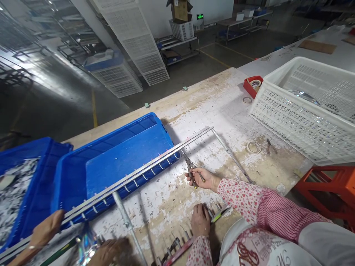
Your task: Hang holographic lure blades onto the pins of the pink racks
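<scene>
My right hand [201, 178] grips a pair of pliers [189, 162], handles spread. The jaws are at a long metal rail [155, 161] with a row of small bent hooks. My left hand [201, 220] lies curled on the table just below; what its fingers hold, if anything, is hidden. Beside it are a yellow-green piece [221, 214] and a few metal pins. A red strip [180, 251] with upright metal pegs runs along the table's near side. At the lower left, a co-worker's hand [47, 229] grasps the rail, and a blurred second hand [111, 252] is near shiny film.
A shallow blue tray [119, 159] lies under the rail, next to a blue bin [30, 192] of small pieces. At the right are a white basket [299, 122], a red box [252, 85], a tape roll [253, 147], other pliers [271, 146] and an orange crate [330, 188].
</scene>
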`<state>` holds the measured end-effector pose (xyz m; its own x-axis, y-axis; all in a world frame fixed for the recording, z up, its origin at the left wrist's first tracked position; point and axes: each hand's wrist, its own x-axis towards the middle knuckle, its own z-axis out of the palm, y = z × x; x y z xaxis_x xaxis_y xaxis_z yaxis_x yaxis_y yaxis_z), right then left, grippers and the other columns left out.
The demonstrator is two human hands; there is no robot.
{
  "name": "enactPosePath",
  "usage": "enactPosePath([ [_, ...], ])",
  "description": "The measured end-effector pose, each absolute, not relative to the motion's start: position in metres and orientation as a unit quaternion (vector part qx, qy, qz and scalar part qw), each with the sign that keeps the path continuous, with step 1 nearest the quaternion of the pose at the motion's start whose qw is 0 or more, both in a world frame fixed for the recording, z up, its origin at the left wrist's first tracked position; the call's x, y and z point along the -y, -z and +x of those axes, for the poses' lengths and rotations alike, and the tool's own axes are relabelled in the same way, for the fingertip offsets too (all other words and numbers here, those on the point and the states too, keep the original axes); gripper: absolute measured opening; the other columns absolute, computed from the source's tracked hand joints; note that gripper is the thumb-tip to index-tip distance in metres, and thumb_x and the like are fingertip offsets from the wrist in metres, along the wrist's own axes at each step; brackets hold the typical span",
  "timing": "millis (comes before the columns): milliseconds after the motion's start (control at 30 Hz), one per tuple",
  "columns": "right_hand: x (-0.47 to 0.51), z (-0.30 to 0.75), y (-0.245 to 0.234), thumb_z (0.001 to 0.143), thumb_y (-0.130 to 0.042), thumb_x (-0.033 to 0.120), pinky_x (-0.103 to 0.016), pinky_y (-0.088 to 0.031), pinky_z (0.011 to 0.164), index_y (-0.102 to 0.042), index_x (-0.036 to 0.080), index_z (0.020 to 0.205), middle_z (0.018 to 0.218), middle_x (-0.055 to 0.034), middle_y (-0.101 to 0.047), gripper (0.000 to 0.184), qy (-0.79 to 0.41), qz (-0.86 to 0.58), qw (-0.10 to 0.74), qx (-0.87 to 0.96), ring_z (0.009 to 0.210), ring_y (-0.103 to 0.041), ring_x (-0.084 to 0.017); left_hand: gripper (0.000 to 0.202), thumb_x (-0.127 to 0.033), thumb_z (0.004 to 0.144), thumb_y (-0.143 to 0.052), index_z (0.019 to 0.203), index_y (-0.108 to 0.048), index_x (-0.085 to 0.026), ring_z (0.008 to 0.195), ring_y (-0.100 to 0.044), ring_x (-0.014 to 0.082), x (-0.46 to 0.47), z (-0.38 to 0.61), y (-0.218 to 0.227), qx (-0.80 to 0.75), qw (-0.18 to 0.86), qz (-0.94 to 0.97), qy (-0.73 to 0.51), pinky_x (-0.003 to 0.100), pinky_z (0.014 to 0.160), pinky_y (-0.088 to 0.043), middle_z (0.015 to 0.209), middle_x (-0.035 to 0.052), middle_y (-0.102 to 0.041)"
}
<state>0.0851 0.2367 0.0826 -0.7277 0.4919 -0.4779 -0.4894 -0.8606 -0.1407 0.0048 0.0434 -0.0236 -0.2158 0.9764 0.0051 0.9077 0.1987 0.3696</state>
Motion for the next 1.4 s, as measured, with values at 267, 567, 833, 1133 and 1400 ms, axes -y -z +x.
enactPosePath([
  [267, -0.238, 0.095, -0.058, 0.077, -0.058, 0.020, -0.030, -0.041, 0.069, -0.046, 0.020, 0.079, 0.083, -0.0024, -0.052, 0.012, -0.661, -0.521, 0.237, 0.485, 0.072, -0.050, -0.015, 0.025, -0.022, 0.073, -0.065, 0.093, -0.064, -0.038, 0.080, -0.063, 0.0241, -0.044, 0.005, 0.023, -0.781, 0.134, 0.594, -0.138, 0.033, 0.063, -0.045, 0.091, 0.0041, -0.064],
  [567, -0.241, 0.103, -0.049, 0.075, -0.059, 0.021, -0.033, -0.044, 0.079, -0.051, 0.019, 0.082, 0.092, -0.0043, -0.053, 0.011, -0.632, -0.508, 0.209, 0.547, 0.086, -0.053, -0.018, 0.021, -0.022, 0.081, -0.052, 0.093, -0.067, -0.032, 0.079, -0.064, 0.0229, -0.047, 0.010, 0.028, -0.762, 0.158, 0.607, -0.162, 0.033, 0.065, -0.046, 0.093, 0.0050, -0.063],
  [833, -0.232, 0.091, -0.060, 0.062, -0.070, 0.027, -0.027, -0.049, 0.071, -0.059, 0.020, 0.091, 0.099, -0.0019, -0.059, 0.032, -0.823, -0.426, 0.244, 0.287, 0.093, -0.059, -0.016, 0.026, -0.019, 0.079, -0.055, 0.094, -0.067, -0.035, 0.084, -0.064, 0.0239, -0.043, 0.007, 0.030, -0.763, 0.158, 0.605, -0.165, 0.033, 0.065, -0.046, 0.098, 0.0031, -0.064],
  [1133, -0.237, 0.084, -0.054, 0.077, -0.057, 0.032, -0.024, -0.043, 0.058, -0.047, 0.019, 0.089, 0.083, -0.0006, -0.054, 0.020, -0.781, -0.441, 0.243, 0.369, 0.067, -0.051, -0.011, 0.022, -0.024, 0.094, -0.040, 0.100, -0.061, -0.020, 0.080, -0.062, 0.0177, -0.039, 0.006, 0.043, -0.752, 0.130, 0.627, -0.158, 0.028, 0.070, -0.046, 0.098, 0.0070, -0.062],
  [1400, -0.252, 0.112, -0.066, 0.081, -0.056, 0.022, -0.034, -0.042, 0.078, -0.051, 0.016, 0.092, 0.108, -0.0143, -0.054, 0.013, -0.490, -0.542, 0.141, 0.668, 0.096, -0.054, -0.023, 0.021, -0.023, 0.097, -0.039, 0.100, -0.059, -0.018, 0.080, -0.062, 0.0152, -0.039, 0.004, 0.045, -0.740, 0.103, 0.649, -0.147, 0.026, 0.071, -0.044, 0.096, 0.0053, -0.061],
])
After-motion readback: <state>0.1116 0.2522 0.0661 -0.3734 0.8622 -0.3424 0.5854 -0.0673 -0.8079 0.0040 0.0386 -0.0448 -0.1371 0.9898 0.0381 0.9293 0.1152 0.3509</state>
